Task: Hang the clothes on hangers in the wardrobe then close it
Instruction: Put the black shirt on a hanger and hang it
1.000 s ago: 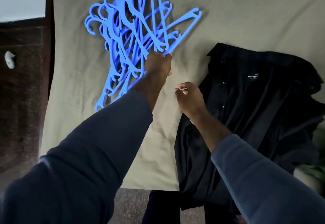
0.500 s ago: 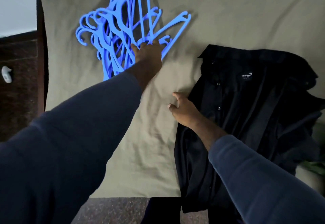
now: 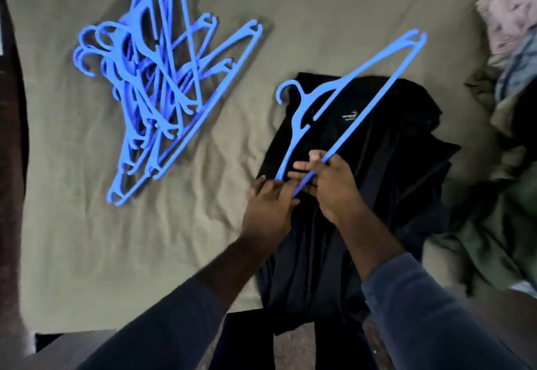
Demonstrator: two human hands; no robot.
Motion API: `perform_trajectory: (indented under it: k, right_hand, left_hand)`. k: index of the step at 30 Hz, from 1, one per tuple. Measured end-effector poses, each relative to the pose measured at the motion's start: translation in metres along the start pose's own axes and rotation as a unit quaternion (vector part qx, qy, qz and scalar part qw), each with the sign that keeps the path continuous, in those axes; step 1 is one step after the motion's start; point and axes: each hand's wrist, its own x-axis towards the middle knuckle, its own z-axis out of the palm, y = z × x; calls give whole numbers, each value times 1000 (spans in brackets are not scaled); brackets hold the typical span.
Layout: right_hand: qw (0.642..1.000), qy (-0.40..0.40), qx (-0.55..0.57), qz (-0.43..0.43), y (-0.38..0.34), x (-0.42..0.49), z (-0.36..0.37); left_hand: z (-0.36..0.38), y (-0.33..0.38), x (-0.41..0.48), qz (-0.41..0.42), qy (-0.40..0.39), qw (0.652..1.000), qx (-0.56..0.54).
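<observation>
A blue hanger [image 3: 377, 96] is held just above the black shirt [image 3: 377, 181], which lies spread on the bed sheet [image 3: 87, 239] with its hem draped over the near edge of the bed. The lower bar is gripped by the right hand [image 3: 334, 186]. The near corner is touched by the fingers of the left hand [image 3: 268, 204], though whether they are closed round it cannot be told. A likely risk is that the far tip or the hook snags the collar or placket as it is fed in, so that the fabric bunches rather than seats on the shoulders. The shirt may also be dragged off the bed by its overhanging hem if it is lifted from one side only. The pile of hangers [image 3: 157, 93] lies well apart to the left, with bare sheet between. To the right, room is narrowed by a heap of clothes [image 3: 511, 50], which could be caught by a wide swing of the far tip. The wardrobe is not seen.
</observation>
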Motion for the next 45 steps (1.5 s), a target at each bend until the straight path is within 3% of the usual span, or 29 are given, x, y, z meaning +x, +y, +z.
perform_trajectory:
  k: [5,10,15,18,21,23,25,28,30,33,38,45]
  right_hand:
    - [997,51,58,-29,-2,-7,-61]
    - [992,37,92,-79,-24,-8,-111]
    - [977,96,140,-129,-51,3,-166]
    - [984,85,126,-93,-46,10,-180]
    - [994,67,74,-32,-31,14,-177]
    - [996,86,10,14,-22,17,-176]
    - [992,117,-15,33,-16,19,-175]
    - [989,145,4,9,-15,18,-172]
    - [991,134,-8,-21,-17,15,-168]
    - [991,114,-26,-72,-23,11,-166]
    - [982,111,-14,-154,-38,5,-159]
    - [976,120,133,-122,-43,24,-121]
  left_hand:
    - [16,13,-12,47,-2,999,5]
    - [6,40,8,101,-17,994,-37]
    - [10,58,46,-39,-7,995,-93]
    - [25,52,75,-161,-40,986,-6]
    - [30,37,99,-264,-74,956,101]
    - [26,28,112,-268,-77,950,141]
    - [23,25,122,-216,-75,964,139]
    - [28,31,121,-175,-161,968,77]
    - [37,33,109,-218,-233,943,93]
    - [44,31,91,-305,-258,911,102]
    - [33,20,91,-362,-207,908,-45]
    - [-17,33,79,-362,-78,896,-244]
